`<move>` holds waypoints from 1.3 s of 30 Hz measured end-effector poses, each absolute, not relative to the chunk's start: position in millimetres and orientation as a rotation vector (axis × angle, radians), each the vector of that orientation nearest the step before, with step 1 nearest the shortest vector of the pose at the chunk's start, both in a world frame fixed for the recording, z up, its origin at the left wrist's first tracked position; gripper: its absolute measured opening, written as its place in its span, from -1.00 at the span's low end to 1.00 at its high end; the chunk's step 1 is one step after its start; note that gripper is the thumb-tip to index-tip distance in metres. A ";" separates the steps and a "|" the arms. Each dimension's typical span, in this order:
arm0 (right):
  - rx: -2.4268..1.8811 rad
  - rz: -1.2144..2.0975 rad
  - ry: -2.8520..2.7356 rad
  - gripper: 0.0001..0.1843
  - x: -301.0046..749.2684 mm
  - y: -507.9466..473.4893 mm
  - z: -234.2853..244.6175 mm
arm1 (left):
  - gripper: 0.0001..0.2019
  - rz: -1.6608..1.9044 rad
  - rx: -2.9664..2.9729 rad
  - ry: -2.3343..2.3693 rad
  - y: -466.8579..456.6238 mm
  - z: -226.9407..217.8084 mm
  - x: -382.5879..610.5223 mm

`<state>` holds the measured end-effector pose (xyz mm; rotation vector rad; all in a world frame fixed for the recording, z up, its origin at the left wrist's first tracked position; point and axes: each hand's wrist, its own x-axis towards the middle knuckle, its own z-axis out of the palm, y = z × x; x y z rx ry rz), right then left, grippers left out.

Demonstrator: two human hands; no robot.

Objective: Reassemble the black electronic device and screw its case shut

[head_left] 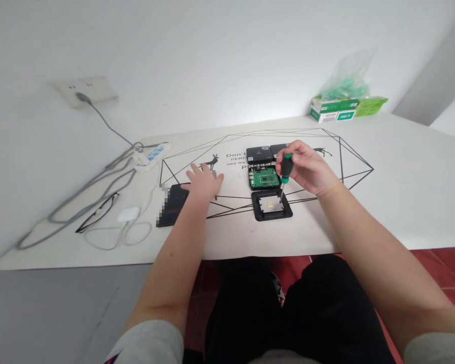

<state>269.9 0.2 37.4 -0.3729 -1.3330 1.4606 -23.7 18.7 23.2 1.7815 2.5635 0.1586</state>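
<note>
Just off the view's middle, toward 12 o'clock, the white tabletop [231, 187] bears print: "Don't", "PERF", "take the" and a line of large capitals starting with "P" (a black case [259, 155] covers some of it). That case's pale label, and lettering on the green-and-white boxes [335, 105] at 2 o'clock, are illegible.

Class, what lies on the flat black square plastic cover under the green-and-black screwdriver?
A silver, rectangular, metal-looking plate bearing a small yellowish patch. The part of the black cover beneath that plate is hidden.

Bright, diffuse light with stretched, soft edges
</note>
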 end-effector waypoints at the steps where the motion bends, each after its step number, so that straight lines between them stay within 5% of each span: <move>1: -0.376 1.458 -1.332 -0.64 269.9 0.7 36.9 | -0.15 0.190 1.697 2.581 20.5 23.3 -27.6; 10: -0.384 1.461 -1.285 -0.69 271.1 3.3 35.4 | -0.22 0.234 1.925 2.529 22.6 12.3 -23.8; 15: -0.402 1.417 -1.299 -0.69 269.4 2.5 36.0 | -0.21 0.297 2.530 1.660 6.3 10.9 4.0; 19: -0.366 1.398 -1.337 -0.57 266.4 2.2 37.3 | -0.02 0.141 2.576 1.223 -7.6 12.7 18.7; 28: -0.342 1.495 -1.343 -0.63 258.5 -5.5 38.5 | 0.27 -0.137 2.478 1.231 -11.8 14.8 23.4; 39: -0.380 1.364 -1.337 -0.53 261.6 3.2 34.8 | 0.23 -0.187 2.435 1.290 -11.9 11.1 24.6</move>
